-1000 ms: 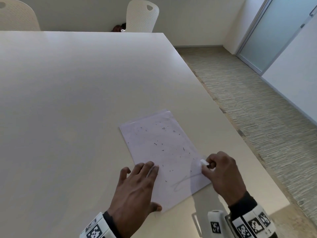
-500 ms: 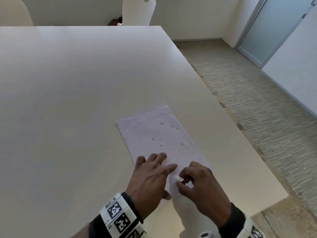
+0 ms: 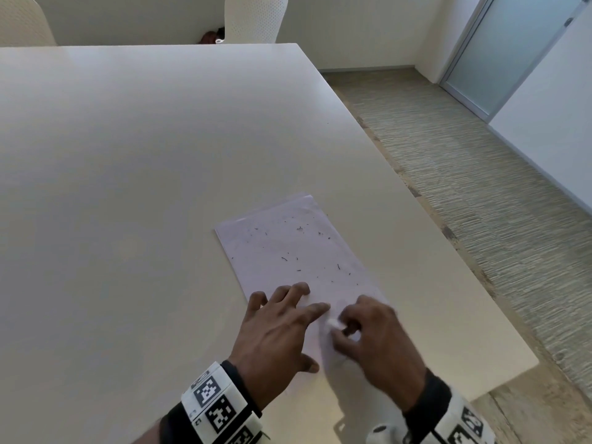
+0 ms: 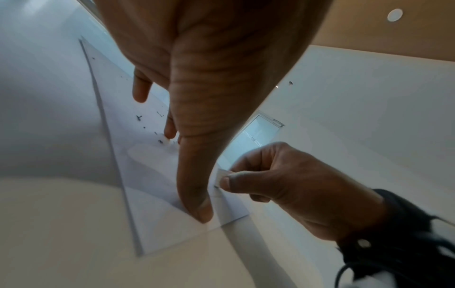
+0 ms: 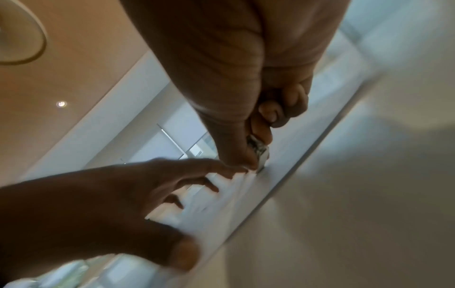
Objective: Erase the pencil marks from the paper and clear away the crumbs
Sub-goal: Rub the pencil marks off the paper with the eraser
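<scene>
A white sheet of paper (image 3: 288, 251) lies on the pale table (image 3: 128, 187), near its right edge. Several dark eraser crumbs (image 3: 284, 259) are scattered over the sheet's upper half. My left hand (image 3: 282, 325) lies flat on the paper's near part with fingers spread, pressing it down. My right hand (image 3: 368, 334) pinches a small white eraser (image 3: 333, 323) between thumb and fingers, its tip on the paper just right of the left index finger. In the left wrist view the eraser (image 4: 220, 176) touches the sheet beside my left thumb. The pencil mark is hidden under my hands.
The table's right edge (image 3: 416, 200) runs close to the paper, with striped carpet (image 3: 480, 187) beyond. Two white chairs (image 3: 253, 17) stand at the far side. A glass door (image 3: 512, 49) is at the far right.
My right hand has carried the eraser from the paper's right edge leftward to the middle, close to my left index finger. My left hand stays pressed on the sheet; the camera tilted.
</scene>
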`<state>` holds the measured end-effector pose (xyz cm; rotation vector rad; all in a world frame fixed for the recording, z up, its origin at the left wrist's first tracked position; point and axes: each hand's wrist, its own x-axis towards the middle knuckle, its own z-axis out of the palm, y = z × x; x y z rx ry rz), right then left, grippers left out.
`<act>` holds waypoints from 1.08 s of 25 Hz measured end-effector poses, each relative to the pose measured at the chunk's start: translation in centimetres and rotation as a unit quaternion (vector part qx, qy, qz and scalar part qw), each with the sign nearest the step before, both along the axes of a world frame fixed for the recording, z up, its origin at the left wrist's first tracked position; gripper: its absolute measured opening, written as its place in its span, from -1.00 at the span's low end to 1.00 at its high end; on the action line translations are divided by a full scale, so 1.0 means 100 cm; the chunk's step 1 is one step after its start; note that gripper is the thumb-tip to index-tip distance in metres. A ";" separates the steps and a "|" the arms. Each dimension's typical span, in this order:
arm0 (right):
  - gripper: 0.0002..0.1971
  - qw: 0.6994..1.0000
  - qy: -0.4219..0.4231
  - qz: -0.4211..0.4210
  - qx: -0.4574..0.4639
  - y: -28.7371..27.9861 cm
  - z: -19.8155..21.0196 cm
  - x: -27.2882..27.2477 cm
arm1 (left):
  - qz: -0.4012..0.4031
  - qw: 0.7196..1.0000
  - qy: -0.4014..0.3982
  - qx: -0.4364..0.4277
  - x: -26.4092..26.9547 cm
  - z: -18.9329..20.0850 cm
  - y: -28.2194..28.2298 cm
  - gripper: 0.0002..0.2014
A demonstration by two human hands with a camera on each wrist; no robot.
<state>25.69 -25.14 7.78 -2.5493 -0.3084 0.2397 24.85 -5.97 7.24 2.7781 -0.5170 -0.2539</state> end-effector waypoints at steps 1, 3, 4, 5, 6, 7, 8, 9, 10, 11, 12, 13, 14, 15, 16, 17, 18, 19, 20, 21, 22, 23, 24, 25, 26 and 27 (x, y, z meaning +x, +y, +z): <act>-0.76 0.999 -0.032 -0.039 -0.013 -0.011 0.000 0.009 | 0.001 1.000 -0.001 0.002 0.000 -0.001 0.000 -0.09; -0.73 0.997 -0.045 -0.052 -0.024 -0.012 0.002 0.010 | 0.001 1.000 -0.002 0.000 -0.001 -0.001 0.000 -0.09; -0.73 0.999 -0.026 -0.021 -0.014 -0.002 0.002 0.002 | 0.002 1.000 -0.005 -0.004 -0.001 -0.001 0.000 -0.11; -0.74 1.000 0.001 0.024 0.009 0.012 0.001 -0.011 | 0.001 1.000 -0.005 -0.007 -0.001 -0.001 0.001 -0.13; -0.76 0.998 0.030 0.055 0.028 0.021 0.000 -0.020 | 0.001 1.000 -0.004 -0.010 -0.001 -0.001 0.001 -0.15; -0.78 0.996 0.041 0.064 0.040 0.020 -0.001 -0.020 | 0.001 1.000 -0.004 -0.010 -0.001 0.000 0.001 -0.15; -0.80 0.998 0.025 0.042 0.038 0.011 -0.001 -0.011 | 0.001 1.000 -0.005 -0.008 -0.001 -0.001 0.001 -0.13; -0.79 1.000 -0.009 -0.002 0.028 -0.004 -0.004 0.002 | 0.001 1.000 -0.005 -0.005 -0.001 -0.001 0.000 -0.11; -0.77 0.998 -0.043 -0.052 0.007 -0.018 -0.004 0.016 | 0.002 1.000 -0.004 -0.003 -0.001 -0.002 0.000 -0.09; -0.74 0.994 -0.063 -0.090 -0.014 -0.027 -0.001 0.025 | 0.004 1.000 -0.001 -0.001 -0.002 -0.002 -0.001 -0.08; -0.73 0.992 -0.070 -0.106 -0.025 -0.029 0.001 0.026 | 0.004 1.000 0.000 0.000 -0.001 -0.003 -0.001 -0.08; -0.73 0.993 -0.067 -0.095 -0.027 -0.020 0.000 0.020 | 0.003 1.000 -0.002 0.001 -0.001 -0.003 -0.001 -0.08; -0.73 0.997 -0.052 -0.058 -0.015 -0.005 -0.002 0.008 | 0.002 1.000 -0.005 -0.001 -0.002 -0.003 -0.001 -0.09; -0.75 1.000 -0.027 -0.013 0.006 0.012 -0.004 -0.007 | 0.002 1.000 -0.008 -0.004 -0.002 -0.003 0.000 -0.11; -0.78 0.999 0.003 0.023 0.025 0.021 -0.005 -0.018 | 0.002 1.000 -0.009 -0.007 -0.002 -0.003 0.000 -0.13; -0.80 0.999 0.020 0.037 0.026 0.021 -0.006 -0.019 | 0.002 1.000 -0.008 -0.008 -0.002 -0.002 0.000 -0.14; -0.81 0.999 0.018 0.021 0.017 0.014 -0.007 -0.012 | 0.001 1.000 -0.009 -0.006 -0.002 -0.003 0.000 -0.13; -0.80 1.000 -0.008 -0.006 0.001 0.005 -0.007 -0.003 | 0.001 1.000 -0.009 -0.003 -0.002 -0.003 0.000 -0.11; -0.78 0.999 -0.032 -0.032 -0.016 -0.001 -0.005 0.003 | 0.000 1.000 -0.009 -0.001 -0.002 -0.003 0.000 -0.09; -0.76 0.998 -0.042 -0.043 -0.023 -0.001 -0.003 0.004 | 0.001 1.000 -0.009 0.001 -0.002 -0.003 0.000 -0.09; -0.77 0.999 -0.034 -0.034 -0.013 0.005 -0.002 0.000 | 0.002 1.000 -0.011 0.000 -0.002 -0.003 0.000 -0.10; -0.78 1.000 -0.020 -0.003 0.009 0.017 -0.002 -0.009 | 0.002 1.000 -0.012 -0.002 -0.002 -0.002 0.000 -0.12; -0.79 0.999 0.000 0.033 0.031 0.026 -0.003 -0.018 | 0.001 1.000 -0.012 -0.003 -0.002 -0.002 0.000 -0.14; -0.80 0.998 0.013 0.052 0.039 0.028 -0.003 -0.021 | -0.001 1.000 -0.012 -0.003 -0.002 -0.002 0.001 -0.15; -0.80 0.999 0.011 0.041 0.032 0.022 -0.004 -0.015 | -0.001 1.000 -0.012 -0.001 -0.002 -0.002 0.001 -0.14; -0.79 1.000 -0.011 0.005 0.019 0.009 -0.007 -0.004 | 0.000 1.000 -0.012 0.001 -0.002 -0.003 0.000 -0.12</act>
